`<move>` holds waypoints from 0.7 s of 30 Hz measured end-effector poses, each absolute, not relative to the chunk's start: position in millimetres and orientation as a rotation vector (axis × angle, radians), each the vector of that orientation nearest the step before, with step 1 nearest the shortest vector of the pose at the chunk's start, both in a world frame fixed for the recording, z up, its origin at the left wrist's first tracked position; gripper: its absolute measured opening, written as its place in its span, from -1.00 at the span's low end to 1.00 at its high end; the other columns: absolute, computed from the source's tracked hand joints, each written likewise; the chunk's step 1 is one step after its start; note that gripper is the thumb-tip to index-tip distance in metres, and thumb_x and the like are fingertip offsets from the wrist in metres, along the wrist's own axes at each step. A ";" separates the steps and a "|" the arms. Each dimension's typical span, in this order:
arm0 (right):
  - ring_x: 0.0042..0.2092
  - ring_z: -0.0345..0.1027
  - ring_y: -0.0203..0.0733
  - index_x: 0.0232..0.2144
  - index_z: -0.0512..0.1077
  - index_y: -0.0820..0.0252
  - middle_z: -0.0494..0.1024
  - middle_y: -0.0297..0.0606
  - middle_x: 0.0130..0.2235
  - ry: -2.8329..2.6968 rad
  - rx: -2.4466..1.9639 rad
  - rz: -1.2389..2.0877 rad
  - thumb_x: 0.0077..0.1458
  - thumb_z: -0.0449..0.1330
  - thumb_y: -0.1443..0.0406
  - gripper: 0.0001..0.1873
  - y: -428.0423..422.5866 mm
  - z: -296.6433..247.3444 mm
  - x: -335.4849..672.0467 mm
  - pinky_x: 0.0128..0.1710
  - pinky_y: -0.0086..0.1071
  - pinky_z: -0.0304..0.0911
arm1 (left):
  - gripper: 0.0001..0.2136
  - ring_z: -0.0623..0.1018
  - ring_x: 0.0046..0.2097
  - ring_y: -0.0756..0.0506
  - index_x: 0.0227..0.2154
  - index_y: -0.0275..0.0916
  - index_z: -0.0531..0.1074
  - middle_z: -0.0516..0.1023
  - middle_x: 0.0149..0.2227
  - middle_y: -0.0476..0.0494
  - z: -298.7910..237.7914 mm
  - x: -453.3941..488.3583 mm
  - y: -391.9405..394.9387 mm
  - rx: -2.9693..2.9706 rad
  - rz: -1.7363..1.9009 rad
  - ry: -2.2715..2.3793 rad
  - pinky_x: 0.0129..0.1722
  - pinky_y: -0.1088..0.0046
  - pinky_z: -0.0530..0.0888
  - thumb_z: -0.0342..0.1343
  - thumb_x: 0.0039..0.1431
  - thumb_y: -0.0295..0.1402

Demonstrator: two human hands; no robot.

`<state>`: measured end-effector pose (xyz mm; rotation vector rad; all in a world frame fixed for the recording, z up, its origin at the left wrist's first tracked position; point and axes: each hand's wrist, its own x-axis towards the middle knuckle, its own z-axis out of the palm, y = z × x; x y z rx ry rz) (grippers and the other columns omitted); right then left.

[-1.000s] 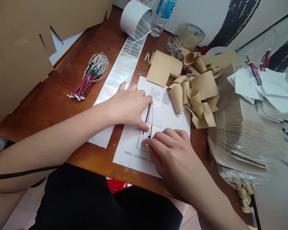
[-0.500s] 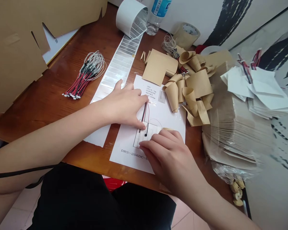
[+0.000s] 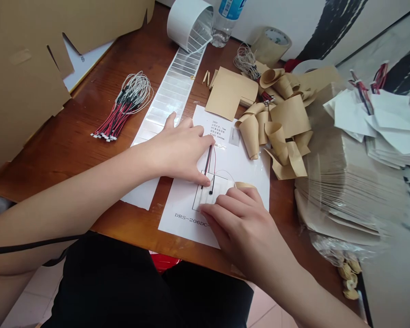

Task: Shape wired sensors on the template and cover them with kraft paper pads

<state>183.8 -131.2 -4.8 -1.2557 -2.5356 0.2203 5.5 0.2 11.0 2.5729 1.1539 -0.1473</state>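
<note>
While spread on a printed white sheet, left hand with fingers apart, thumb and forefinger tips just beside a red-and-black wire, not clamped on it. Right hand at about four o'clock from that wire, fingers together and laid over the lower edge of a clear film square; pinching or only pressing, impossible to tell. Wire on the middle of the sheet, running down from twelve o'clock into the square, with its black tip resting on the square. Just past the right hand's fingers at twelve o'clock, a small strip of brown paper.

Around the sheet, on a wooden surface: at nine o'clock, a bundle of wires; at eleven o'clock, a long strip of labels running up to a label roll; at twelve o'clock, a water bottle and a roll of tape; at two o'clock, curled brown paper scraps; at three o'clock, a tall stack of paper cards.
</note>
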 end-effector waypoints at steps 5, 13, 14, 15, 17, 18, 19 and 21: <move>-0.37 0.08 -0.20 -0.36 0.57 0.23 0.34 -0.35 -0.51 -2.543 -1.249 0.205 0.31 0.14 0.50 -0.75 -131.7 -5.2 183.0 -0.14 -0.24 0.08 | -0.14 0.23 0.34 -0.48 0.33 -0.16 0.32 0.46 0.21 -0.32 11.8 5.9 -1.3 2.570 -0.165 1.149 0.41 -0.23 -0.13 0.16 0.05 0.25; -0.36 0.08 -0.19 -0.36 0.55 0.22 0.36 -0.34 -0.49 -2.569 -1.251 0.175 0.33 0.11 0.50 -0.72 -130.3 -8.9 182.1 -0.14 -0.24 0.07 | -0.09 0.27 0.31 -0.48 0.32 -0.22 0.31 0.48 0.18 -0.36 9.6 7.7 -6.6 2.614 -0.141 1.141 0.40 -0.21 -0.14 0.24 -0.02 0.22; -0.36 0.08 -0.19 -0.36 0.55 0.22 0.37 -0.34 -0.49 -2.570 -1.252 0.176 0.34 0.11 0.50 -0.72 -130.4 -9.2 181.9 -0.15 -0.24 0.07 | -0.08 0.27 0.31 -0.48 0.32 -0.21 0.31 0.48 0.18 -0.35 9.6 7.9 -6.9 2.613 -0.143 1.142 0.40 -0.21 -0.14 0.25 -0.03 0.23; -0.36 0.07 -0.19 -0.36 0.55 0.22 0.37 -0.34 -0.49 -2.570 -1.251 0.177 0.33 0.11 0.50 -0.72 -130.5 -9.2 181.8 -0.15 -0.24 0.07 | -0.08 0.27 0.30 -0.49 0.32 -0.21 0.31 0.48 0.18 -0.35 9.6 8.1 -7.2 2.613 -0.146 1.145 0.40 -0.21 -0.14 0.25 -0.04 0.23; -0.36 0.08 -0.19 -0.35 0.55 0.23 0.37 -0.34 -0.48 -2.563 -1.246 0.191 0.33 0.12 0.50 -0.74 -131.0 -8.3 181.8 -0.15 -0.24 0.07 | -0.07 0.27 0.30 -0.49 0.32 -0.20 0.31 0.48 0.18 -0.34 9.6 8.5 -7.5 2.613 -0.149 1.152 0.40 -0.22 -0.14 0.25 -0.05 0.24; -0.36 0.08 -0.19 -0.34 0.56 0.24 0.37 -0.34 -0.48 -2.555 -1.243 0.204 0.32 0.13 0.50 -0.74 -131.3 -7.3 182.1 -0.15 -0.24 0.07 | -0.07 0.27 0.30 -0.49 0.32 -0.20 0.31 0.48 0.18 -0.34 9.6 8.6 -7.6 2.613 -0.151 1.155 0.40 -0.22 -0.14 0.25 -0.05 0.24; -0.36 0.09 -0.19 -0.33 0.56 0.24 0.37 -0.34 -0.48 -2.545 -1.243 0.223 0.32 0.13 0.50 -0.75 -131.5 -6.1 182.6 -0.15 -0.25 0.08 | -0.07 0.27 0.30 -0.49 0.32 -0.20 0.31 0.48 0.18 -0.34 9.6 8.8 -7.7 2.614 -0.152 1.154 0.40 -0.22 -0.14 0.25 -0.05 0.24; -0.35 0.10 -0.19 -0.32 0.57 0.25 0.37 -0.34 -0.47 -2.524 -1.244 0.251 0.31 0.14 0.50 -0.77 -131.7 -2.7 184.5 -0.16 -0.25 0.08 | -0.08 0.27 0.31 -0.48 0.32 -0.20 0.32 0.48 0.17 -0.35 9.6 8.8 -7.8 2.613 -0.148 1.153 0.40 -0.22 -0.15 0.26 -0.05 0.23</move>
